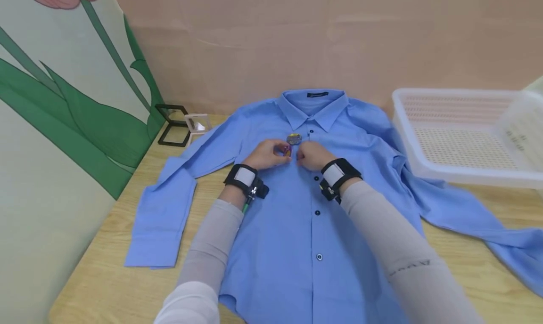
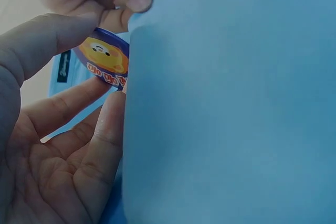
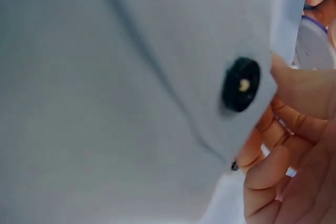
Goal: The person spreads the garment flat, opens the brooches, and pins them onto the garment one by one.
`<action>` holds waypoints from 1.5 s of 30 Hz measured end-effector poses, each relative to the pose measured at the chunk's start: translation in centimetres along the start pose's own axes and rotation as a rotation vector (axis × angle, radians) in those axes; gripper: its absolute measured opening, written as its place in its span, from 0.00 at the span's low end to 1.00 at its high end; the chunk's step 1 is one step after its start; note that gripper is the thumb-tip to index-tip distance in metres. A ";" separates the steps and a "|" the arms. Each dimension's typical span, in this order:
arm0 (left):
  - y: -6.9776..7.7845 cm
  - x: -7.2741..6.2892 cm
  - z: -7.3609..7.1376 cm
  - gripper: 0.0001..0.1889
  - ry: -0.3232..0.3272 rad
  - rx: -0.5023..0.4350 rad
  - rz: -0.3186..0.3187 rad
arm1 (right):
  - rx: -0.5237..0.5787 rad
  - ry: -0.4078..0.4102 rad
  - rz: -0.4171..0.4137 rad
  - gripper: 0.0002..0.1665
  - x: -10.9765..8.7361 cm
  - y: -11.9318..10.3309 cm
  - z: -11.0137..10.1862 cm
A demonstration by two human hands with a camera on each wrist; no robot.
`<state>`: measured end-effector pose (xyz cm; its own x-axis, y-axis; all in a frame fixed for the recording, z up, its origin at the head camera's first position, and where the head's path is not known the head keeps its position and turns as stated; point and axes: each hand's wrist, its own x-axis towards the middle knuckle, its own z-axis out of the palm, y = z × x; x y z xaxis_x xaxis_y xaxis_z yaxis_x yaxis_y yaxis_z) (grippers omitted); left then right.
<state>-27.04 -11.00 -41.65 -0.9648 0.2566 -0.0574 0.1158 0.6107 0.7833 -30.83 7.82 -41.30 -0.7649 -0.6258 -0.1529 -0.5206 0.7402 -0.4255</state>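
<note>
A light blue shirt (image 1: 280, 230) lies spread with its collar at the far side. My left hand (image 1: 265, 154) pinches a round pin badge (image 1: 287, 151) at the chest. In the left wrist view the badge (image 2: 105, 56) shows a yellow cartoon face on purple, partly hidden by cloth. Close beside it, my right hand (image 1: 315, 155) pinches a fold of the shirt front. The right wrist view shows the raised cloth near a dark button (image 3: 242, 85) and the badge's pale back (image 3: 314, 48). A second round badge (image 1: 294, 139) is on the shirt just above my hands.
At the right stands a white plastic basket (image 1: 462, 173), touching the shirt's right side. A black hinged frame (image 1: 174, 134) and a pale one (image 1: 198, 122) lie at the table's back left. The wooden table (image 1: 102, 277) meets a flower-patterned wall (image 1: 55, 173) on the left.
</note>
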 end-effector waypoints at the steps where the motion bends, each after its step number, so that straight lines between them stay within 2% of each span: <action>1: 0.0 0.0 0.0 0.24 -0.001 0.001 -0.001 | 0.012 0.011 -0.010 0.06 -0.1 0.1 0.1; 12: -0.1 -0.3 -0.6 0.24 -0.010 -0.021 -0.015 | 0.158 0.151 -0.060 0.06 -0.8 -0.5 0.0; 18: -0.2 -0.2 -0.7 0.24 -0.013 -0.046 -0.029 | 0.198 0.168 -0.054 0.04 -0.7 -0.6 0.2; 25: -0.4 -0.3 -0.4 0.23 -0.015 -0.075 -0.029 | 0.264 0.147 -0.016 0.04 -0.6 -0.9 0.4; 30: -0.3 -0.3 0.0 0.23 -0.016 -0.089 -0.020 | 0.402 0.176 -0.022 0.03 -0.1 0.4 1.1; 33: -0.2 -0.2 0.1 0.23 -0.022 -0.105 -0.021 | 0.479 0.190 0.015 0.06 -0.1 0.6 1.1; 37: -0.1 -0.3 -0.2 0.23 -0.013 -0.118 -0.040 | 0.460 0.181 0.087 0.13 -0.3 0.4 0.8; 41: -0.1 -0.4 -0.4 0.24 -0.003 -0.116 -0.058 | 0.403 0.158 0.129 0.11 -0.2 0.2 0.6; 45: 0.0 -0.3 -0.5 0.23 -0.002 -0.101 -0.061 | 0.395 0.161 0.123 0.09 -0.2 0.2 0.7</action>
<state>-26.92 -11.44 -41.30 -0.9690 0.2224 -0.1080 0.0322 0.5467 0.8367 -30.46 7.92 -41.94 -0.8778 -0.4693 -0.0958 -0.2611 0.6364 -0.7258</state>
